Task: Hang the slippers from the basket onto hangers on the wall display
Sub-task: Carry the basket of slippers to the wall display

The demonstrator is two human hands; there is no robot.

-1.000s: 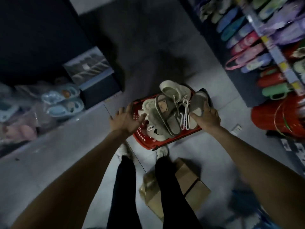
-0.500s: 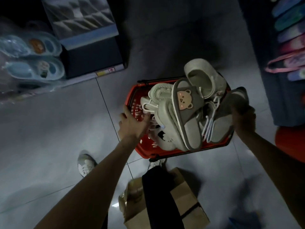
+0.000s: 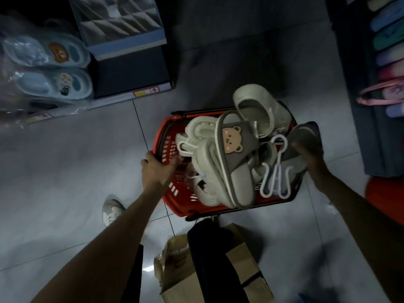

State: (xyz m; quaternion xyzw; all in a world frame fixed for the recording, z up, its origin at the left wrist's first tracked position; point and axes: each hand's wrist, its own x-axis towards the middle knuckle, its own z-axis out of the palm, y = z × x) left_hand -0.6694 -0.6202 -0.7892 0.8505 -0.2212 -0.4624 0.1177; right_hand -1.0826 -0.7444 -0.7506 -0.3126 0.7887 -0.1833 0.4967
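A red plastic basket (image 3: pixel 166 136) stands on the tiled floor, heaped with several pale slippers. On top lies a grey slipper with a bear face (image 3: pixel 235 154). A white plastic hanger (image 3: pixel 276 171) lies among them at the right. My left hand (image 3: pixel 156 169) grips the basket's left rim. My right hand (image 3: pixel 310 154) holds a grey slipper (image 3: pixel 302 136) at the basket's right edge; its fingers are blurred.
A cardboard box (image 3: pixel 218 272) lies by my legs below the basket. Bagged blue slippers (image 3: pixel 50 68) and a dark carton (image 3: pixel 129 57) sit at the upper left. The wall display with coloured slippers (image 3: pixel 387 40) rises at the right. A red tub (image 3: pixel 384 197) stands at the right edge.
The view has closed in on the basket. My left hand went from hovering open to gripping the left rim. My right hand stays on the grey slipper at the right edge.
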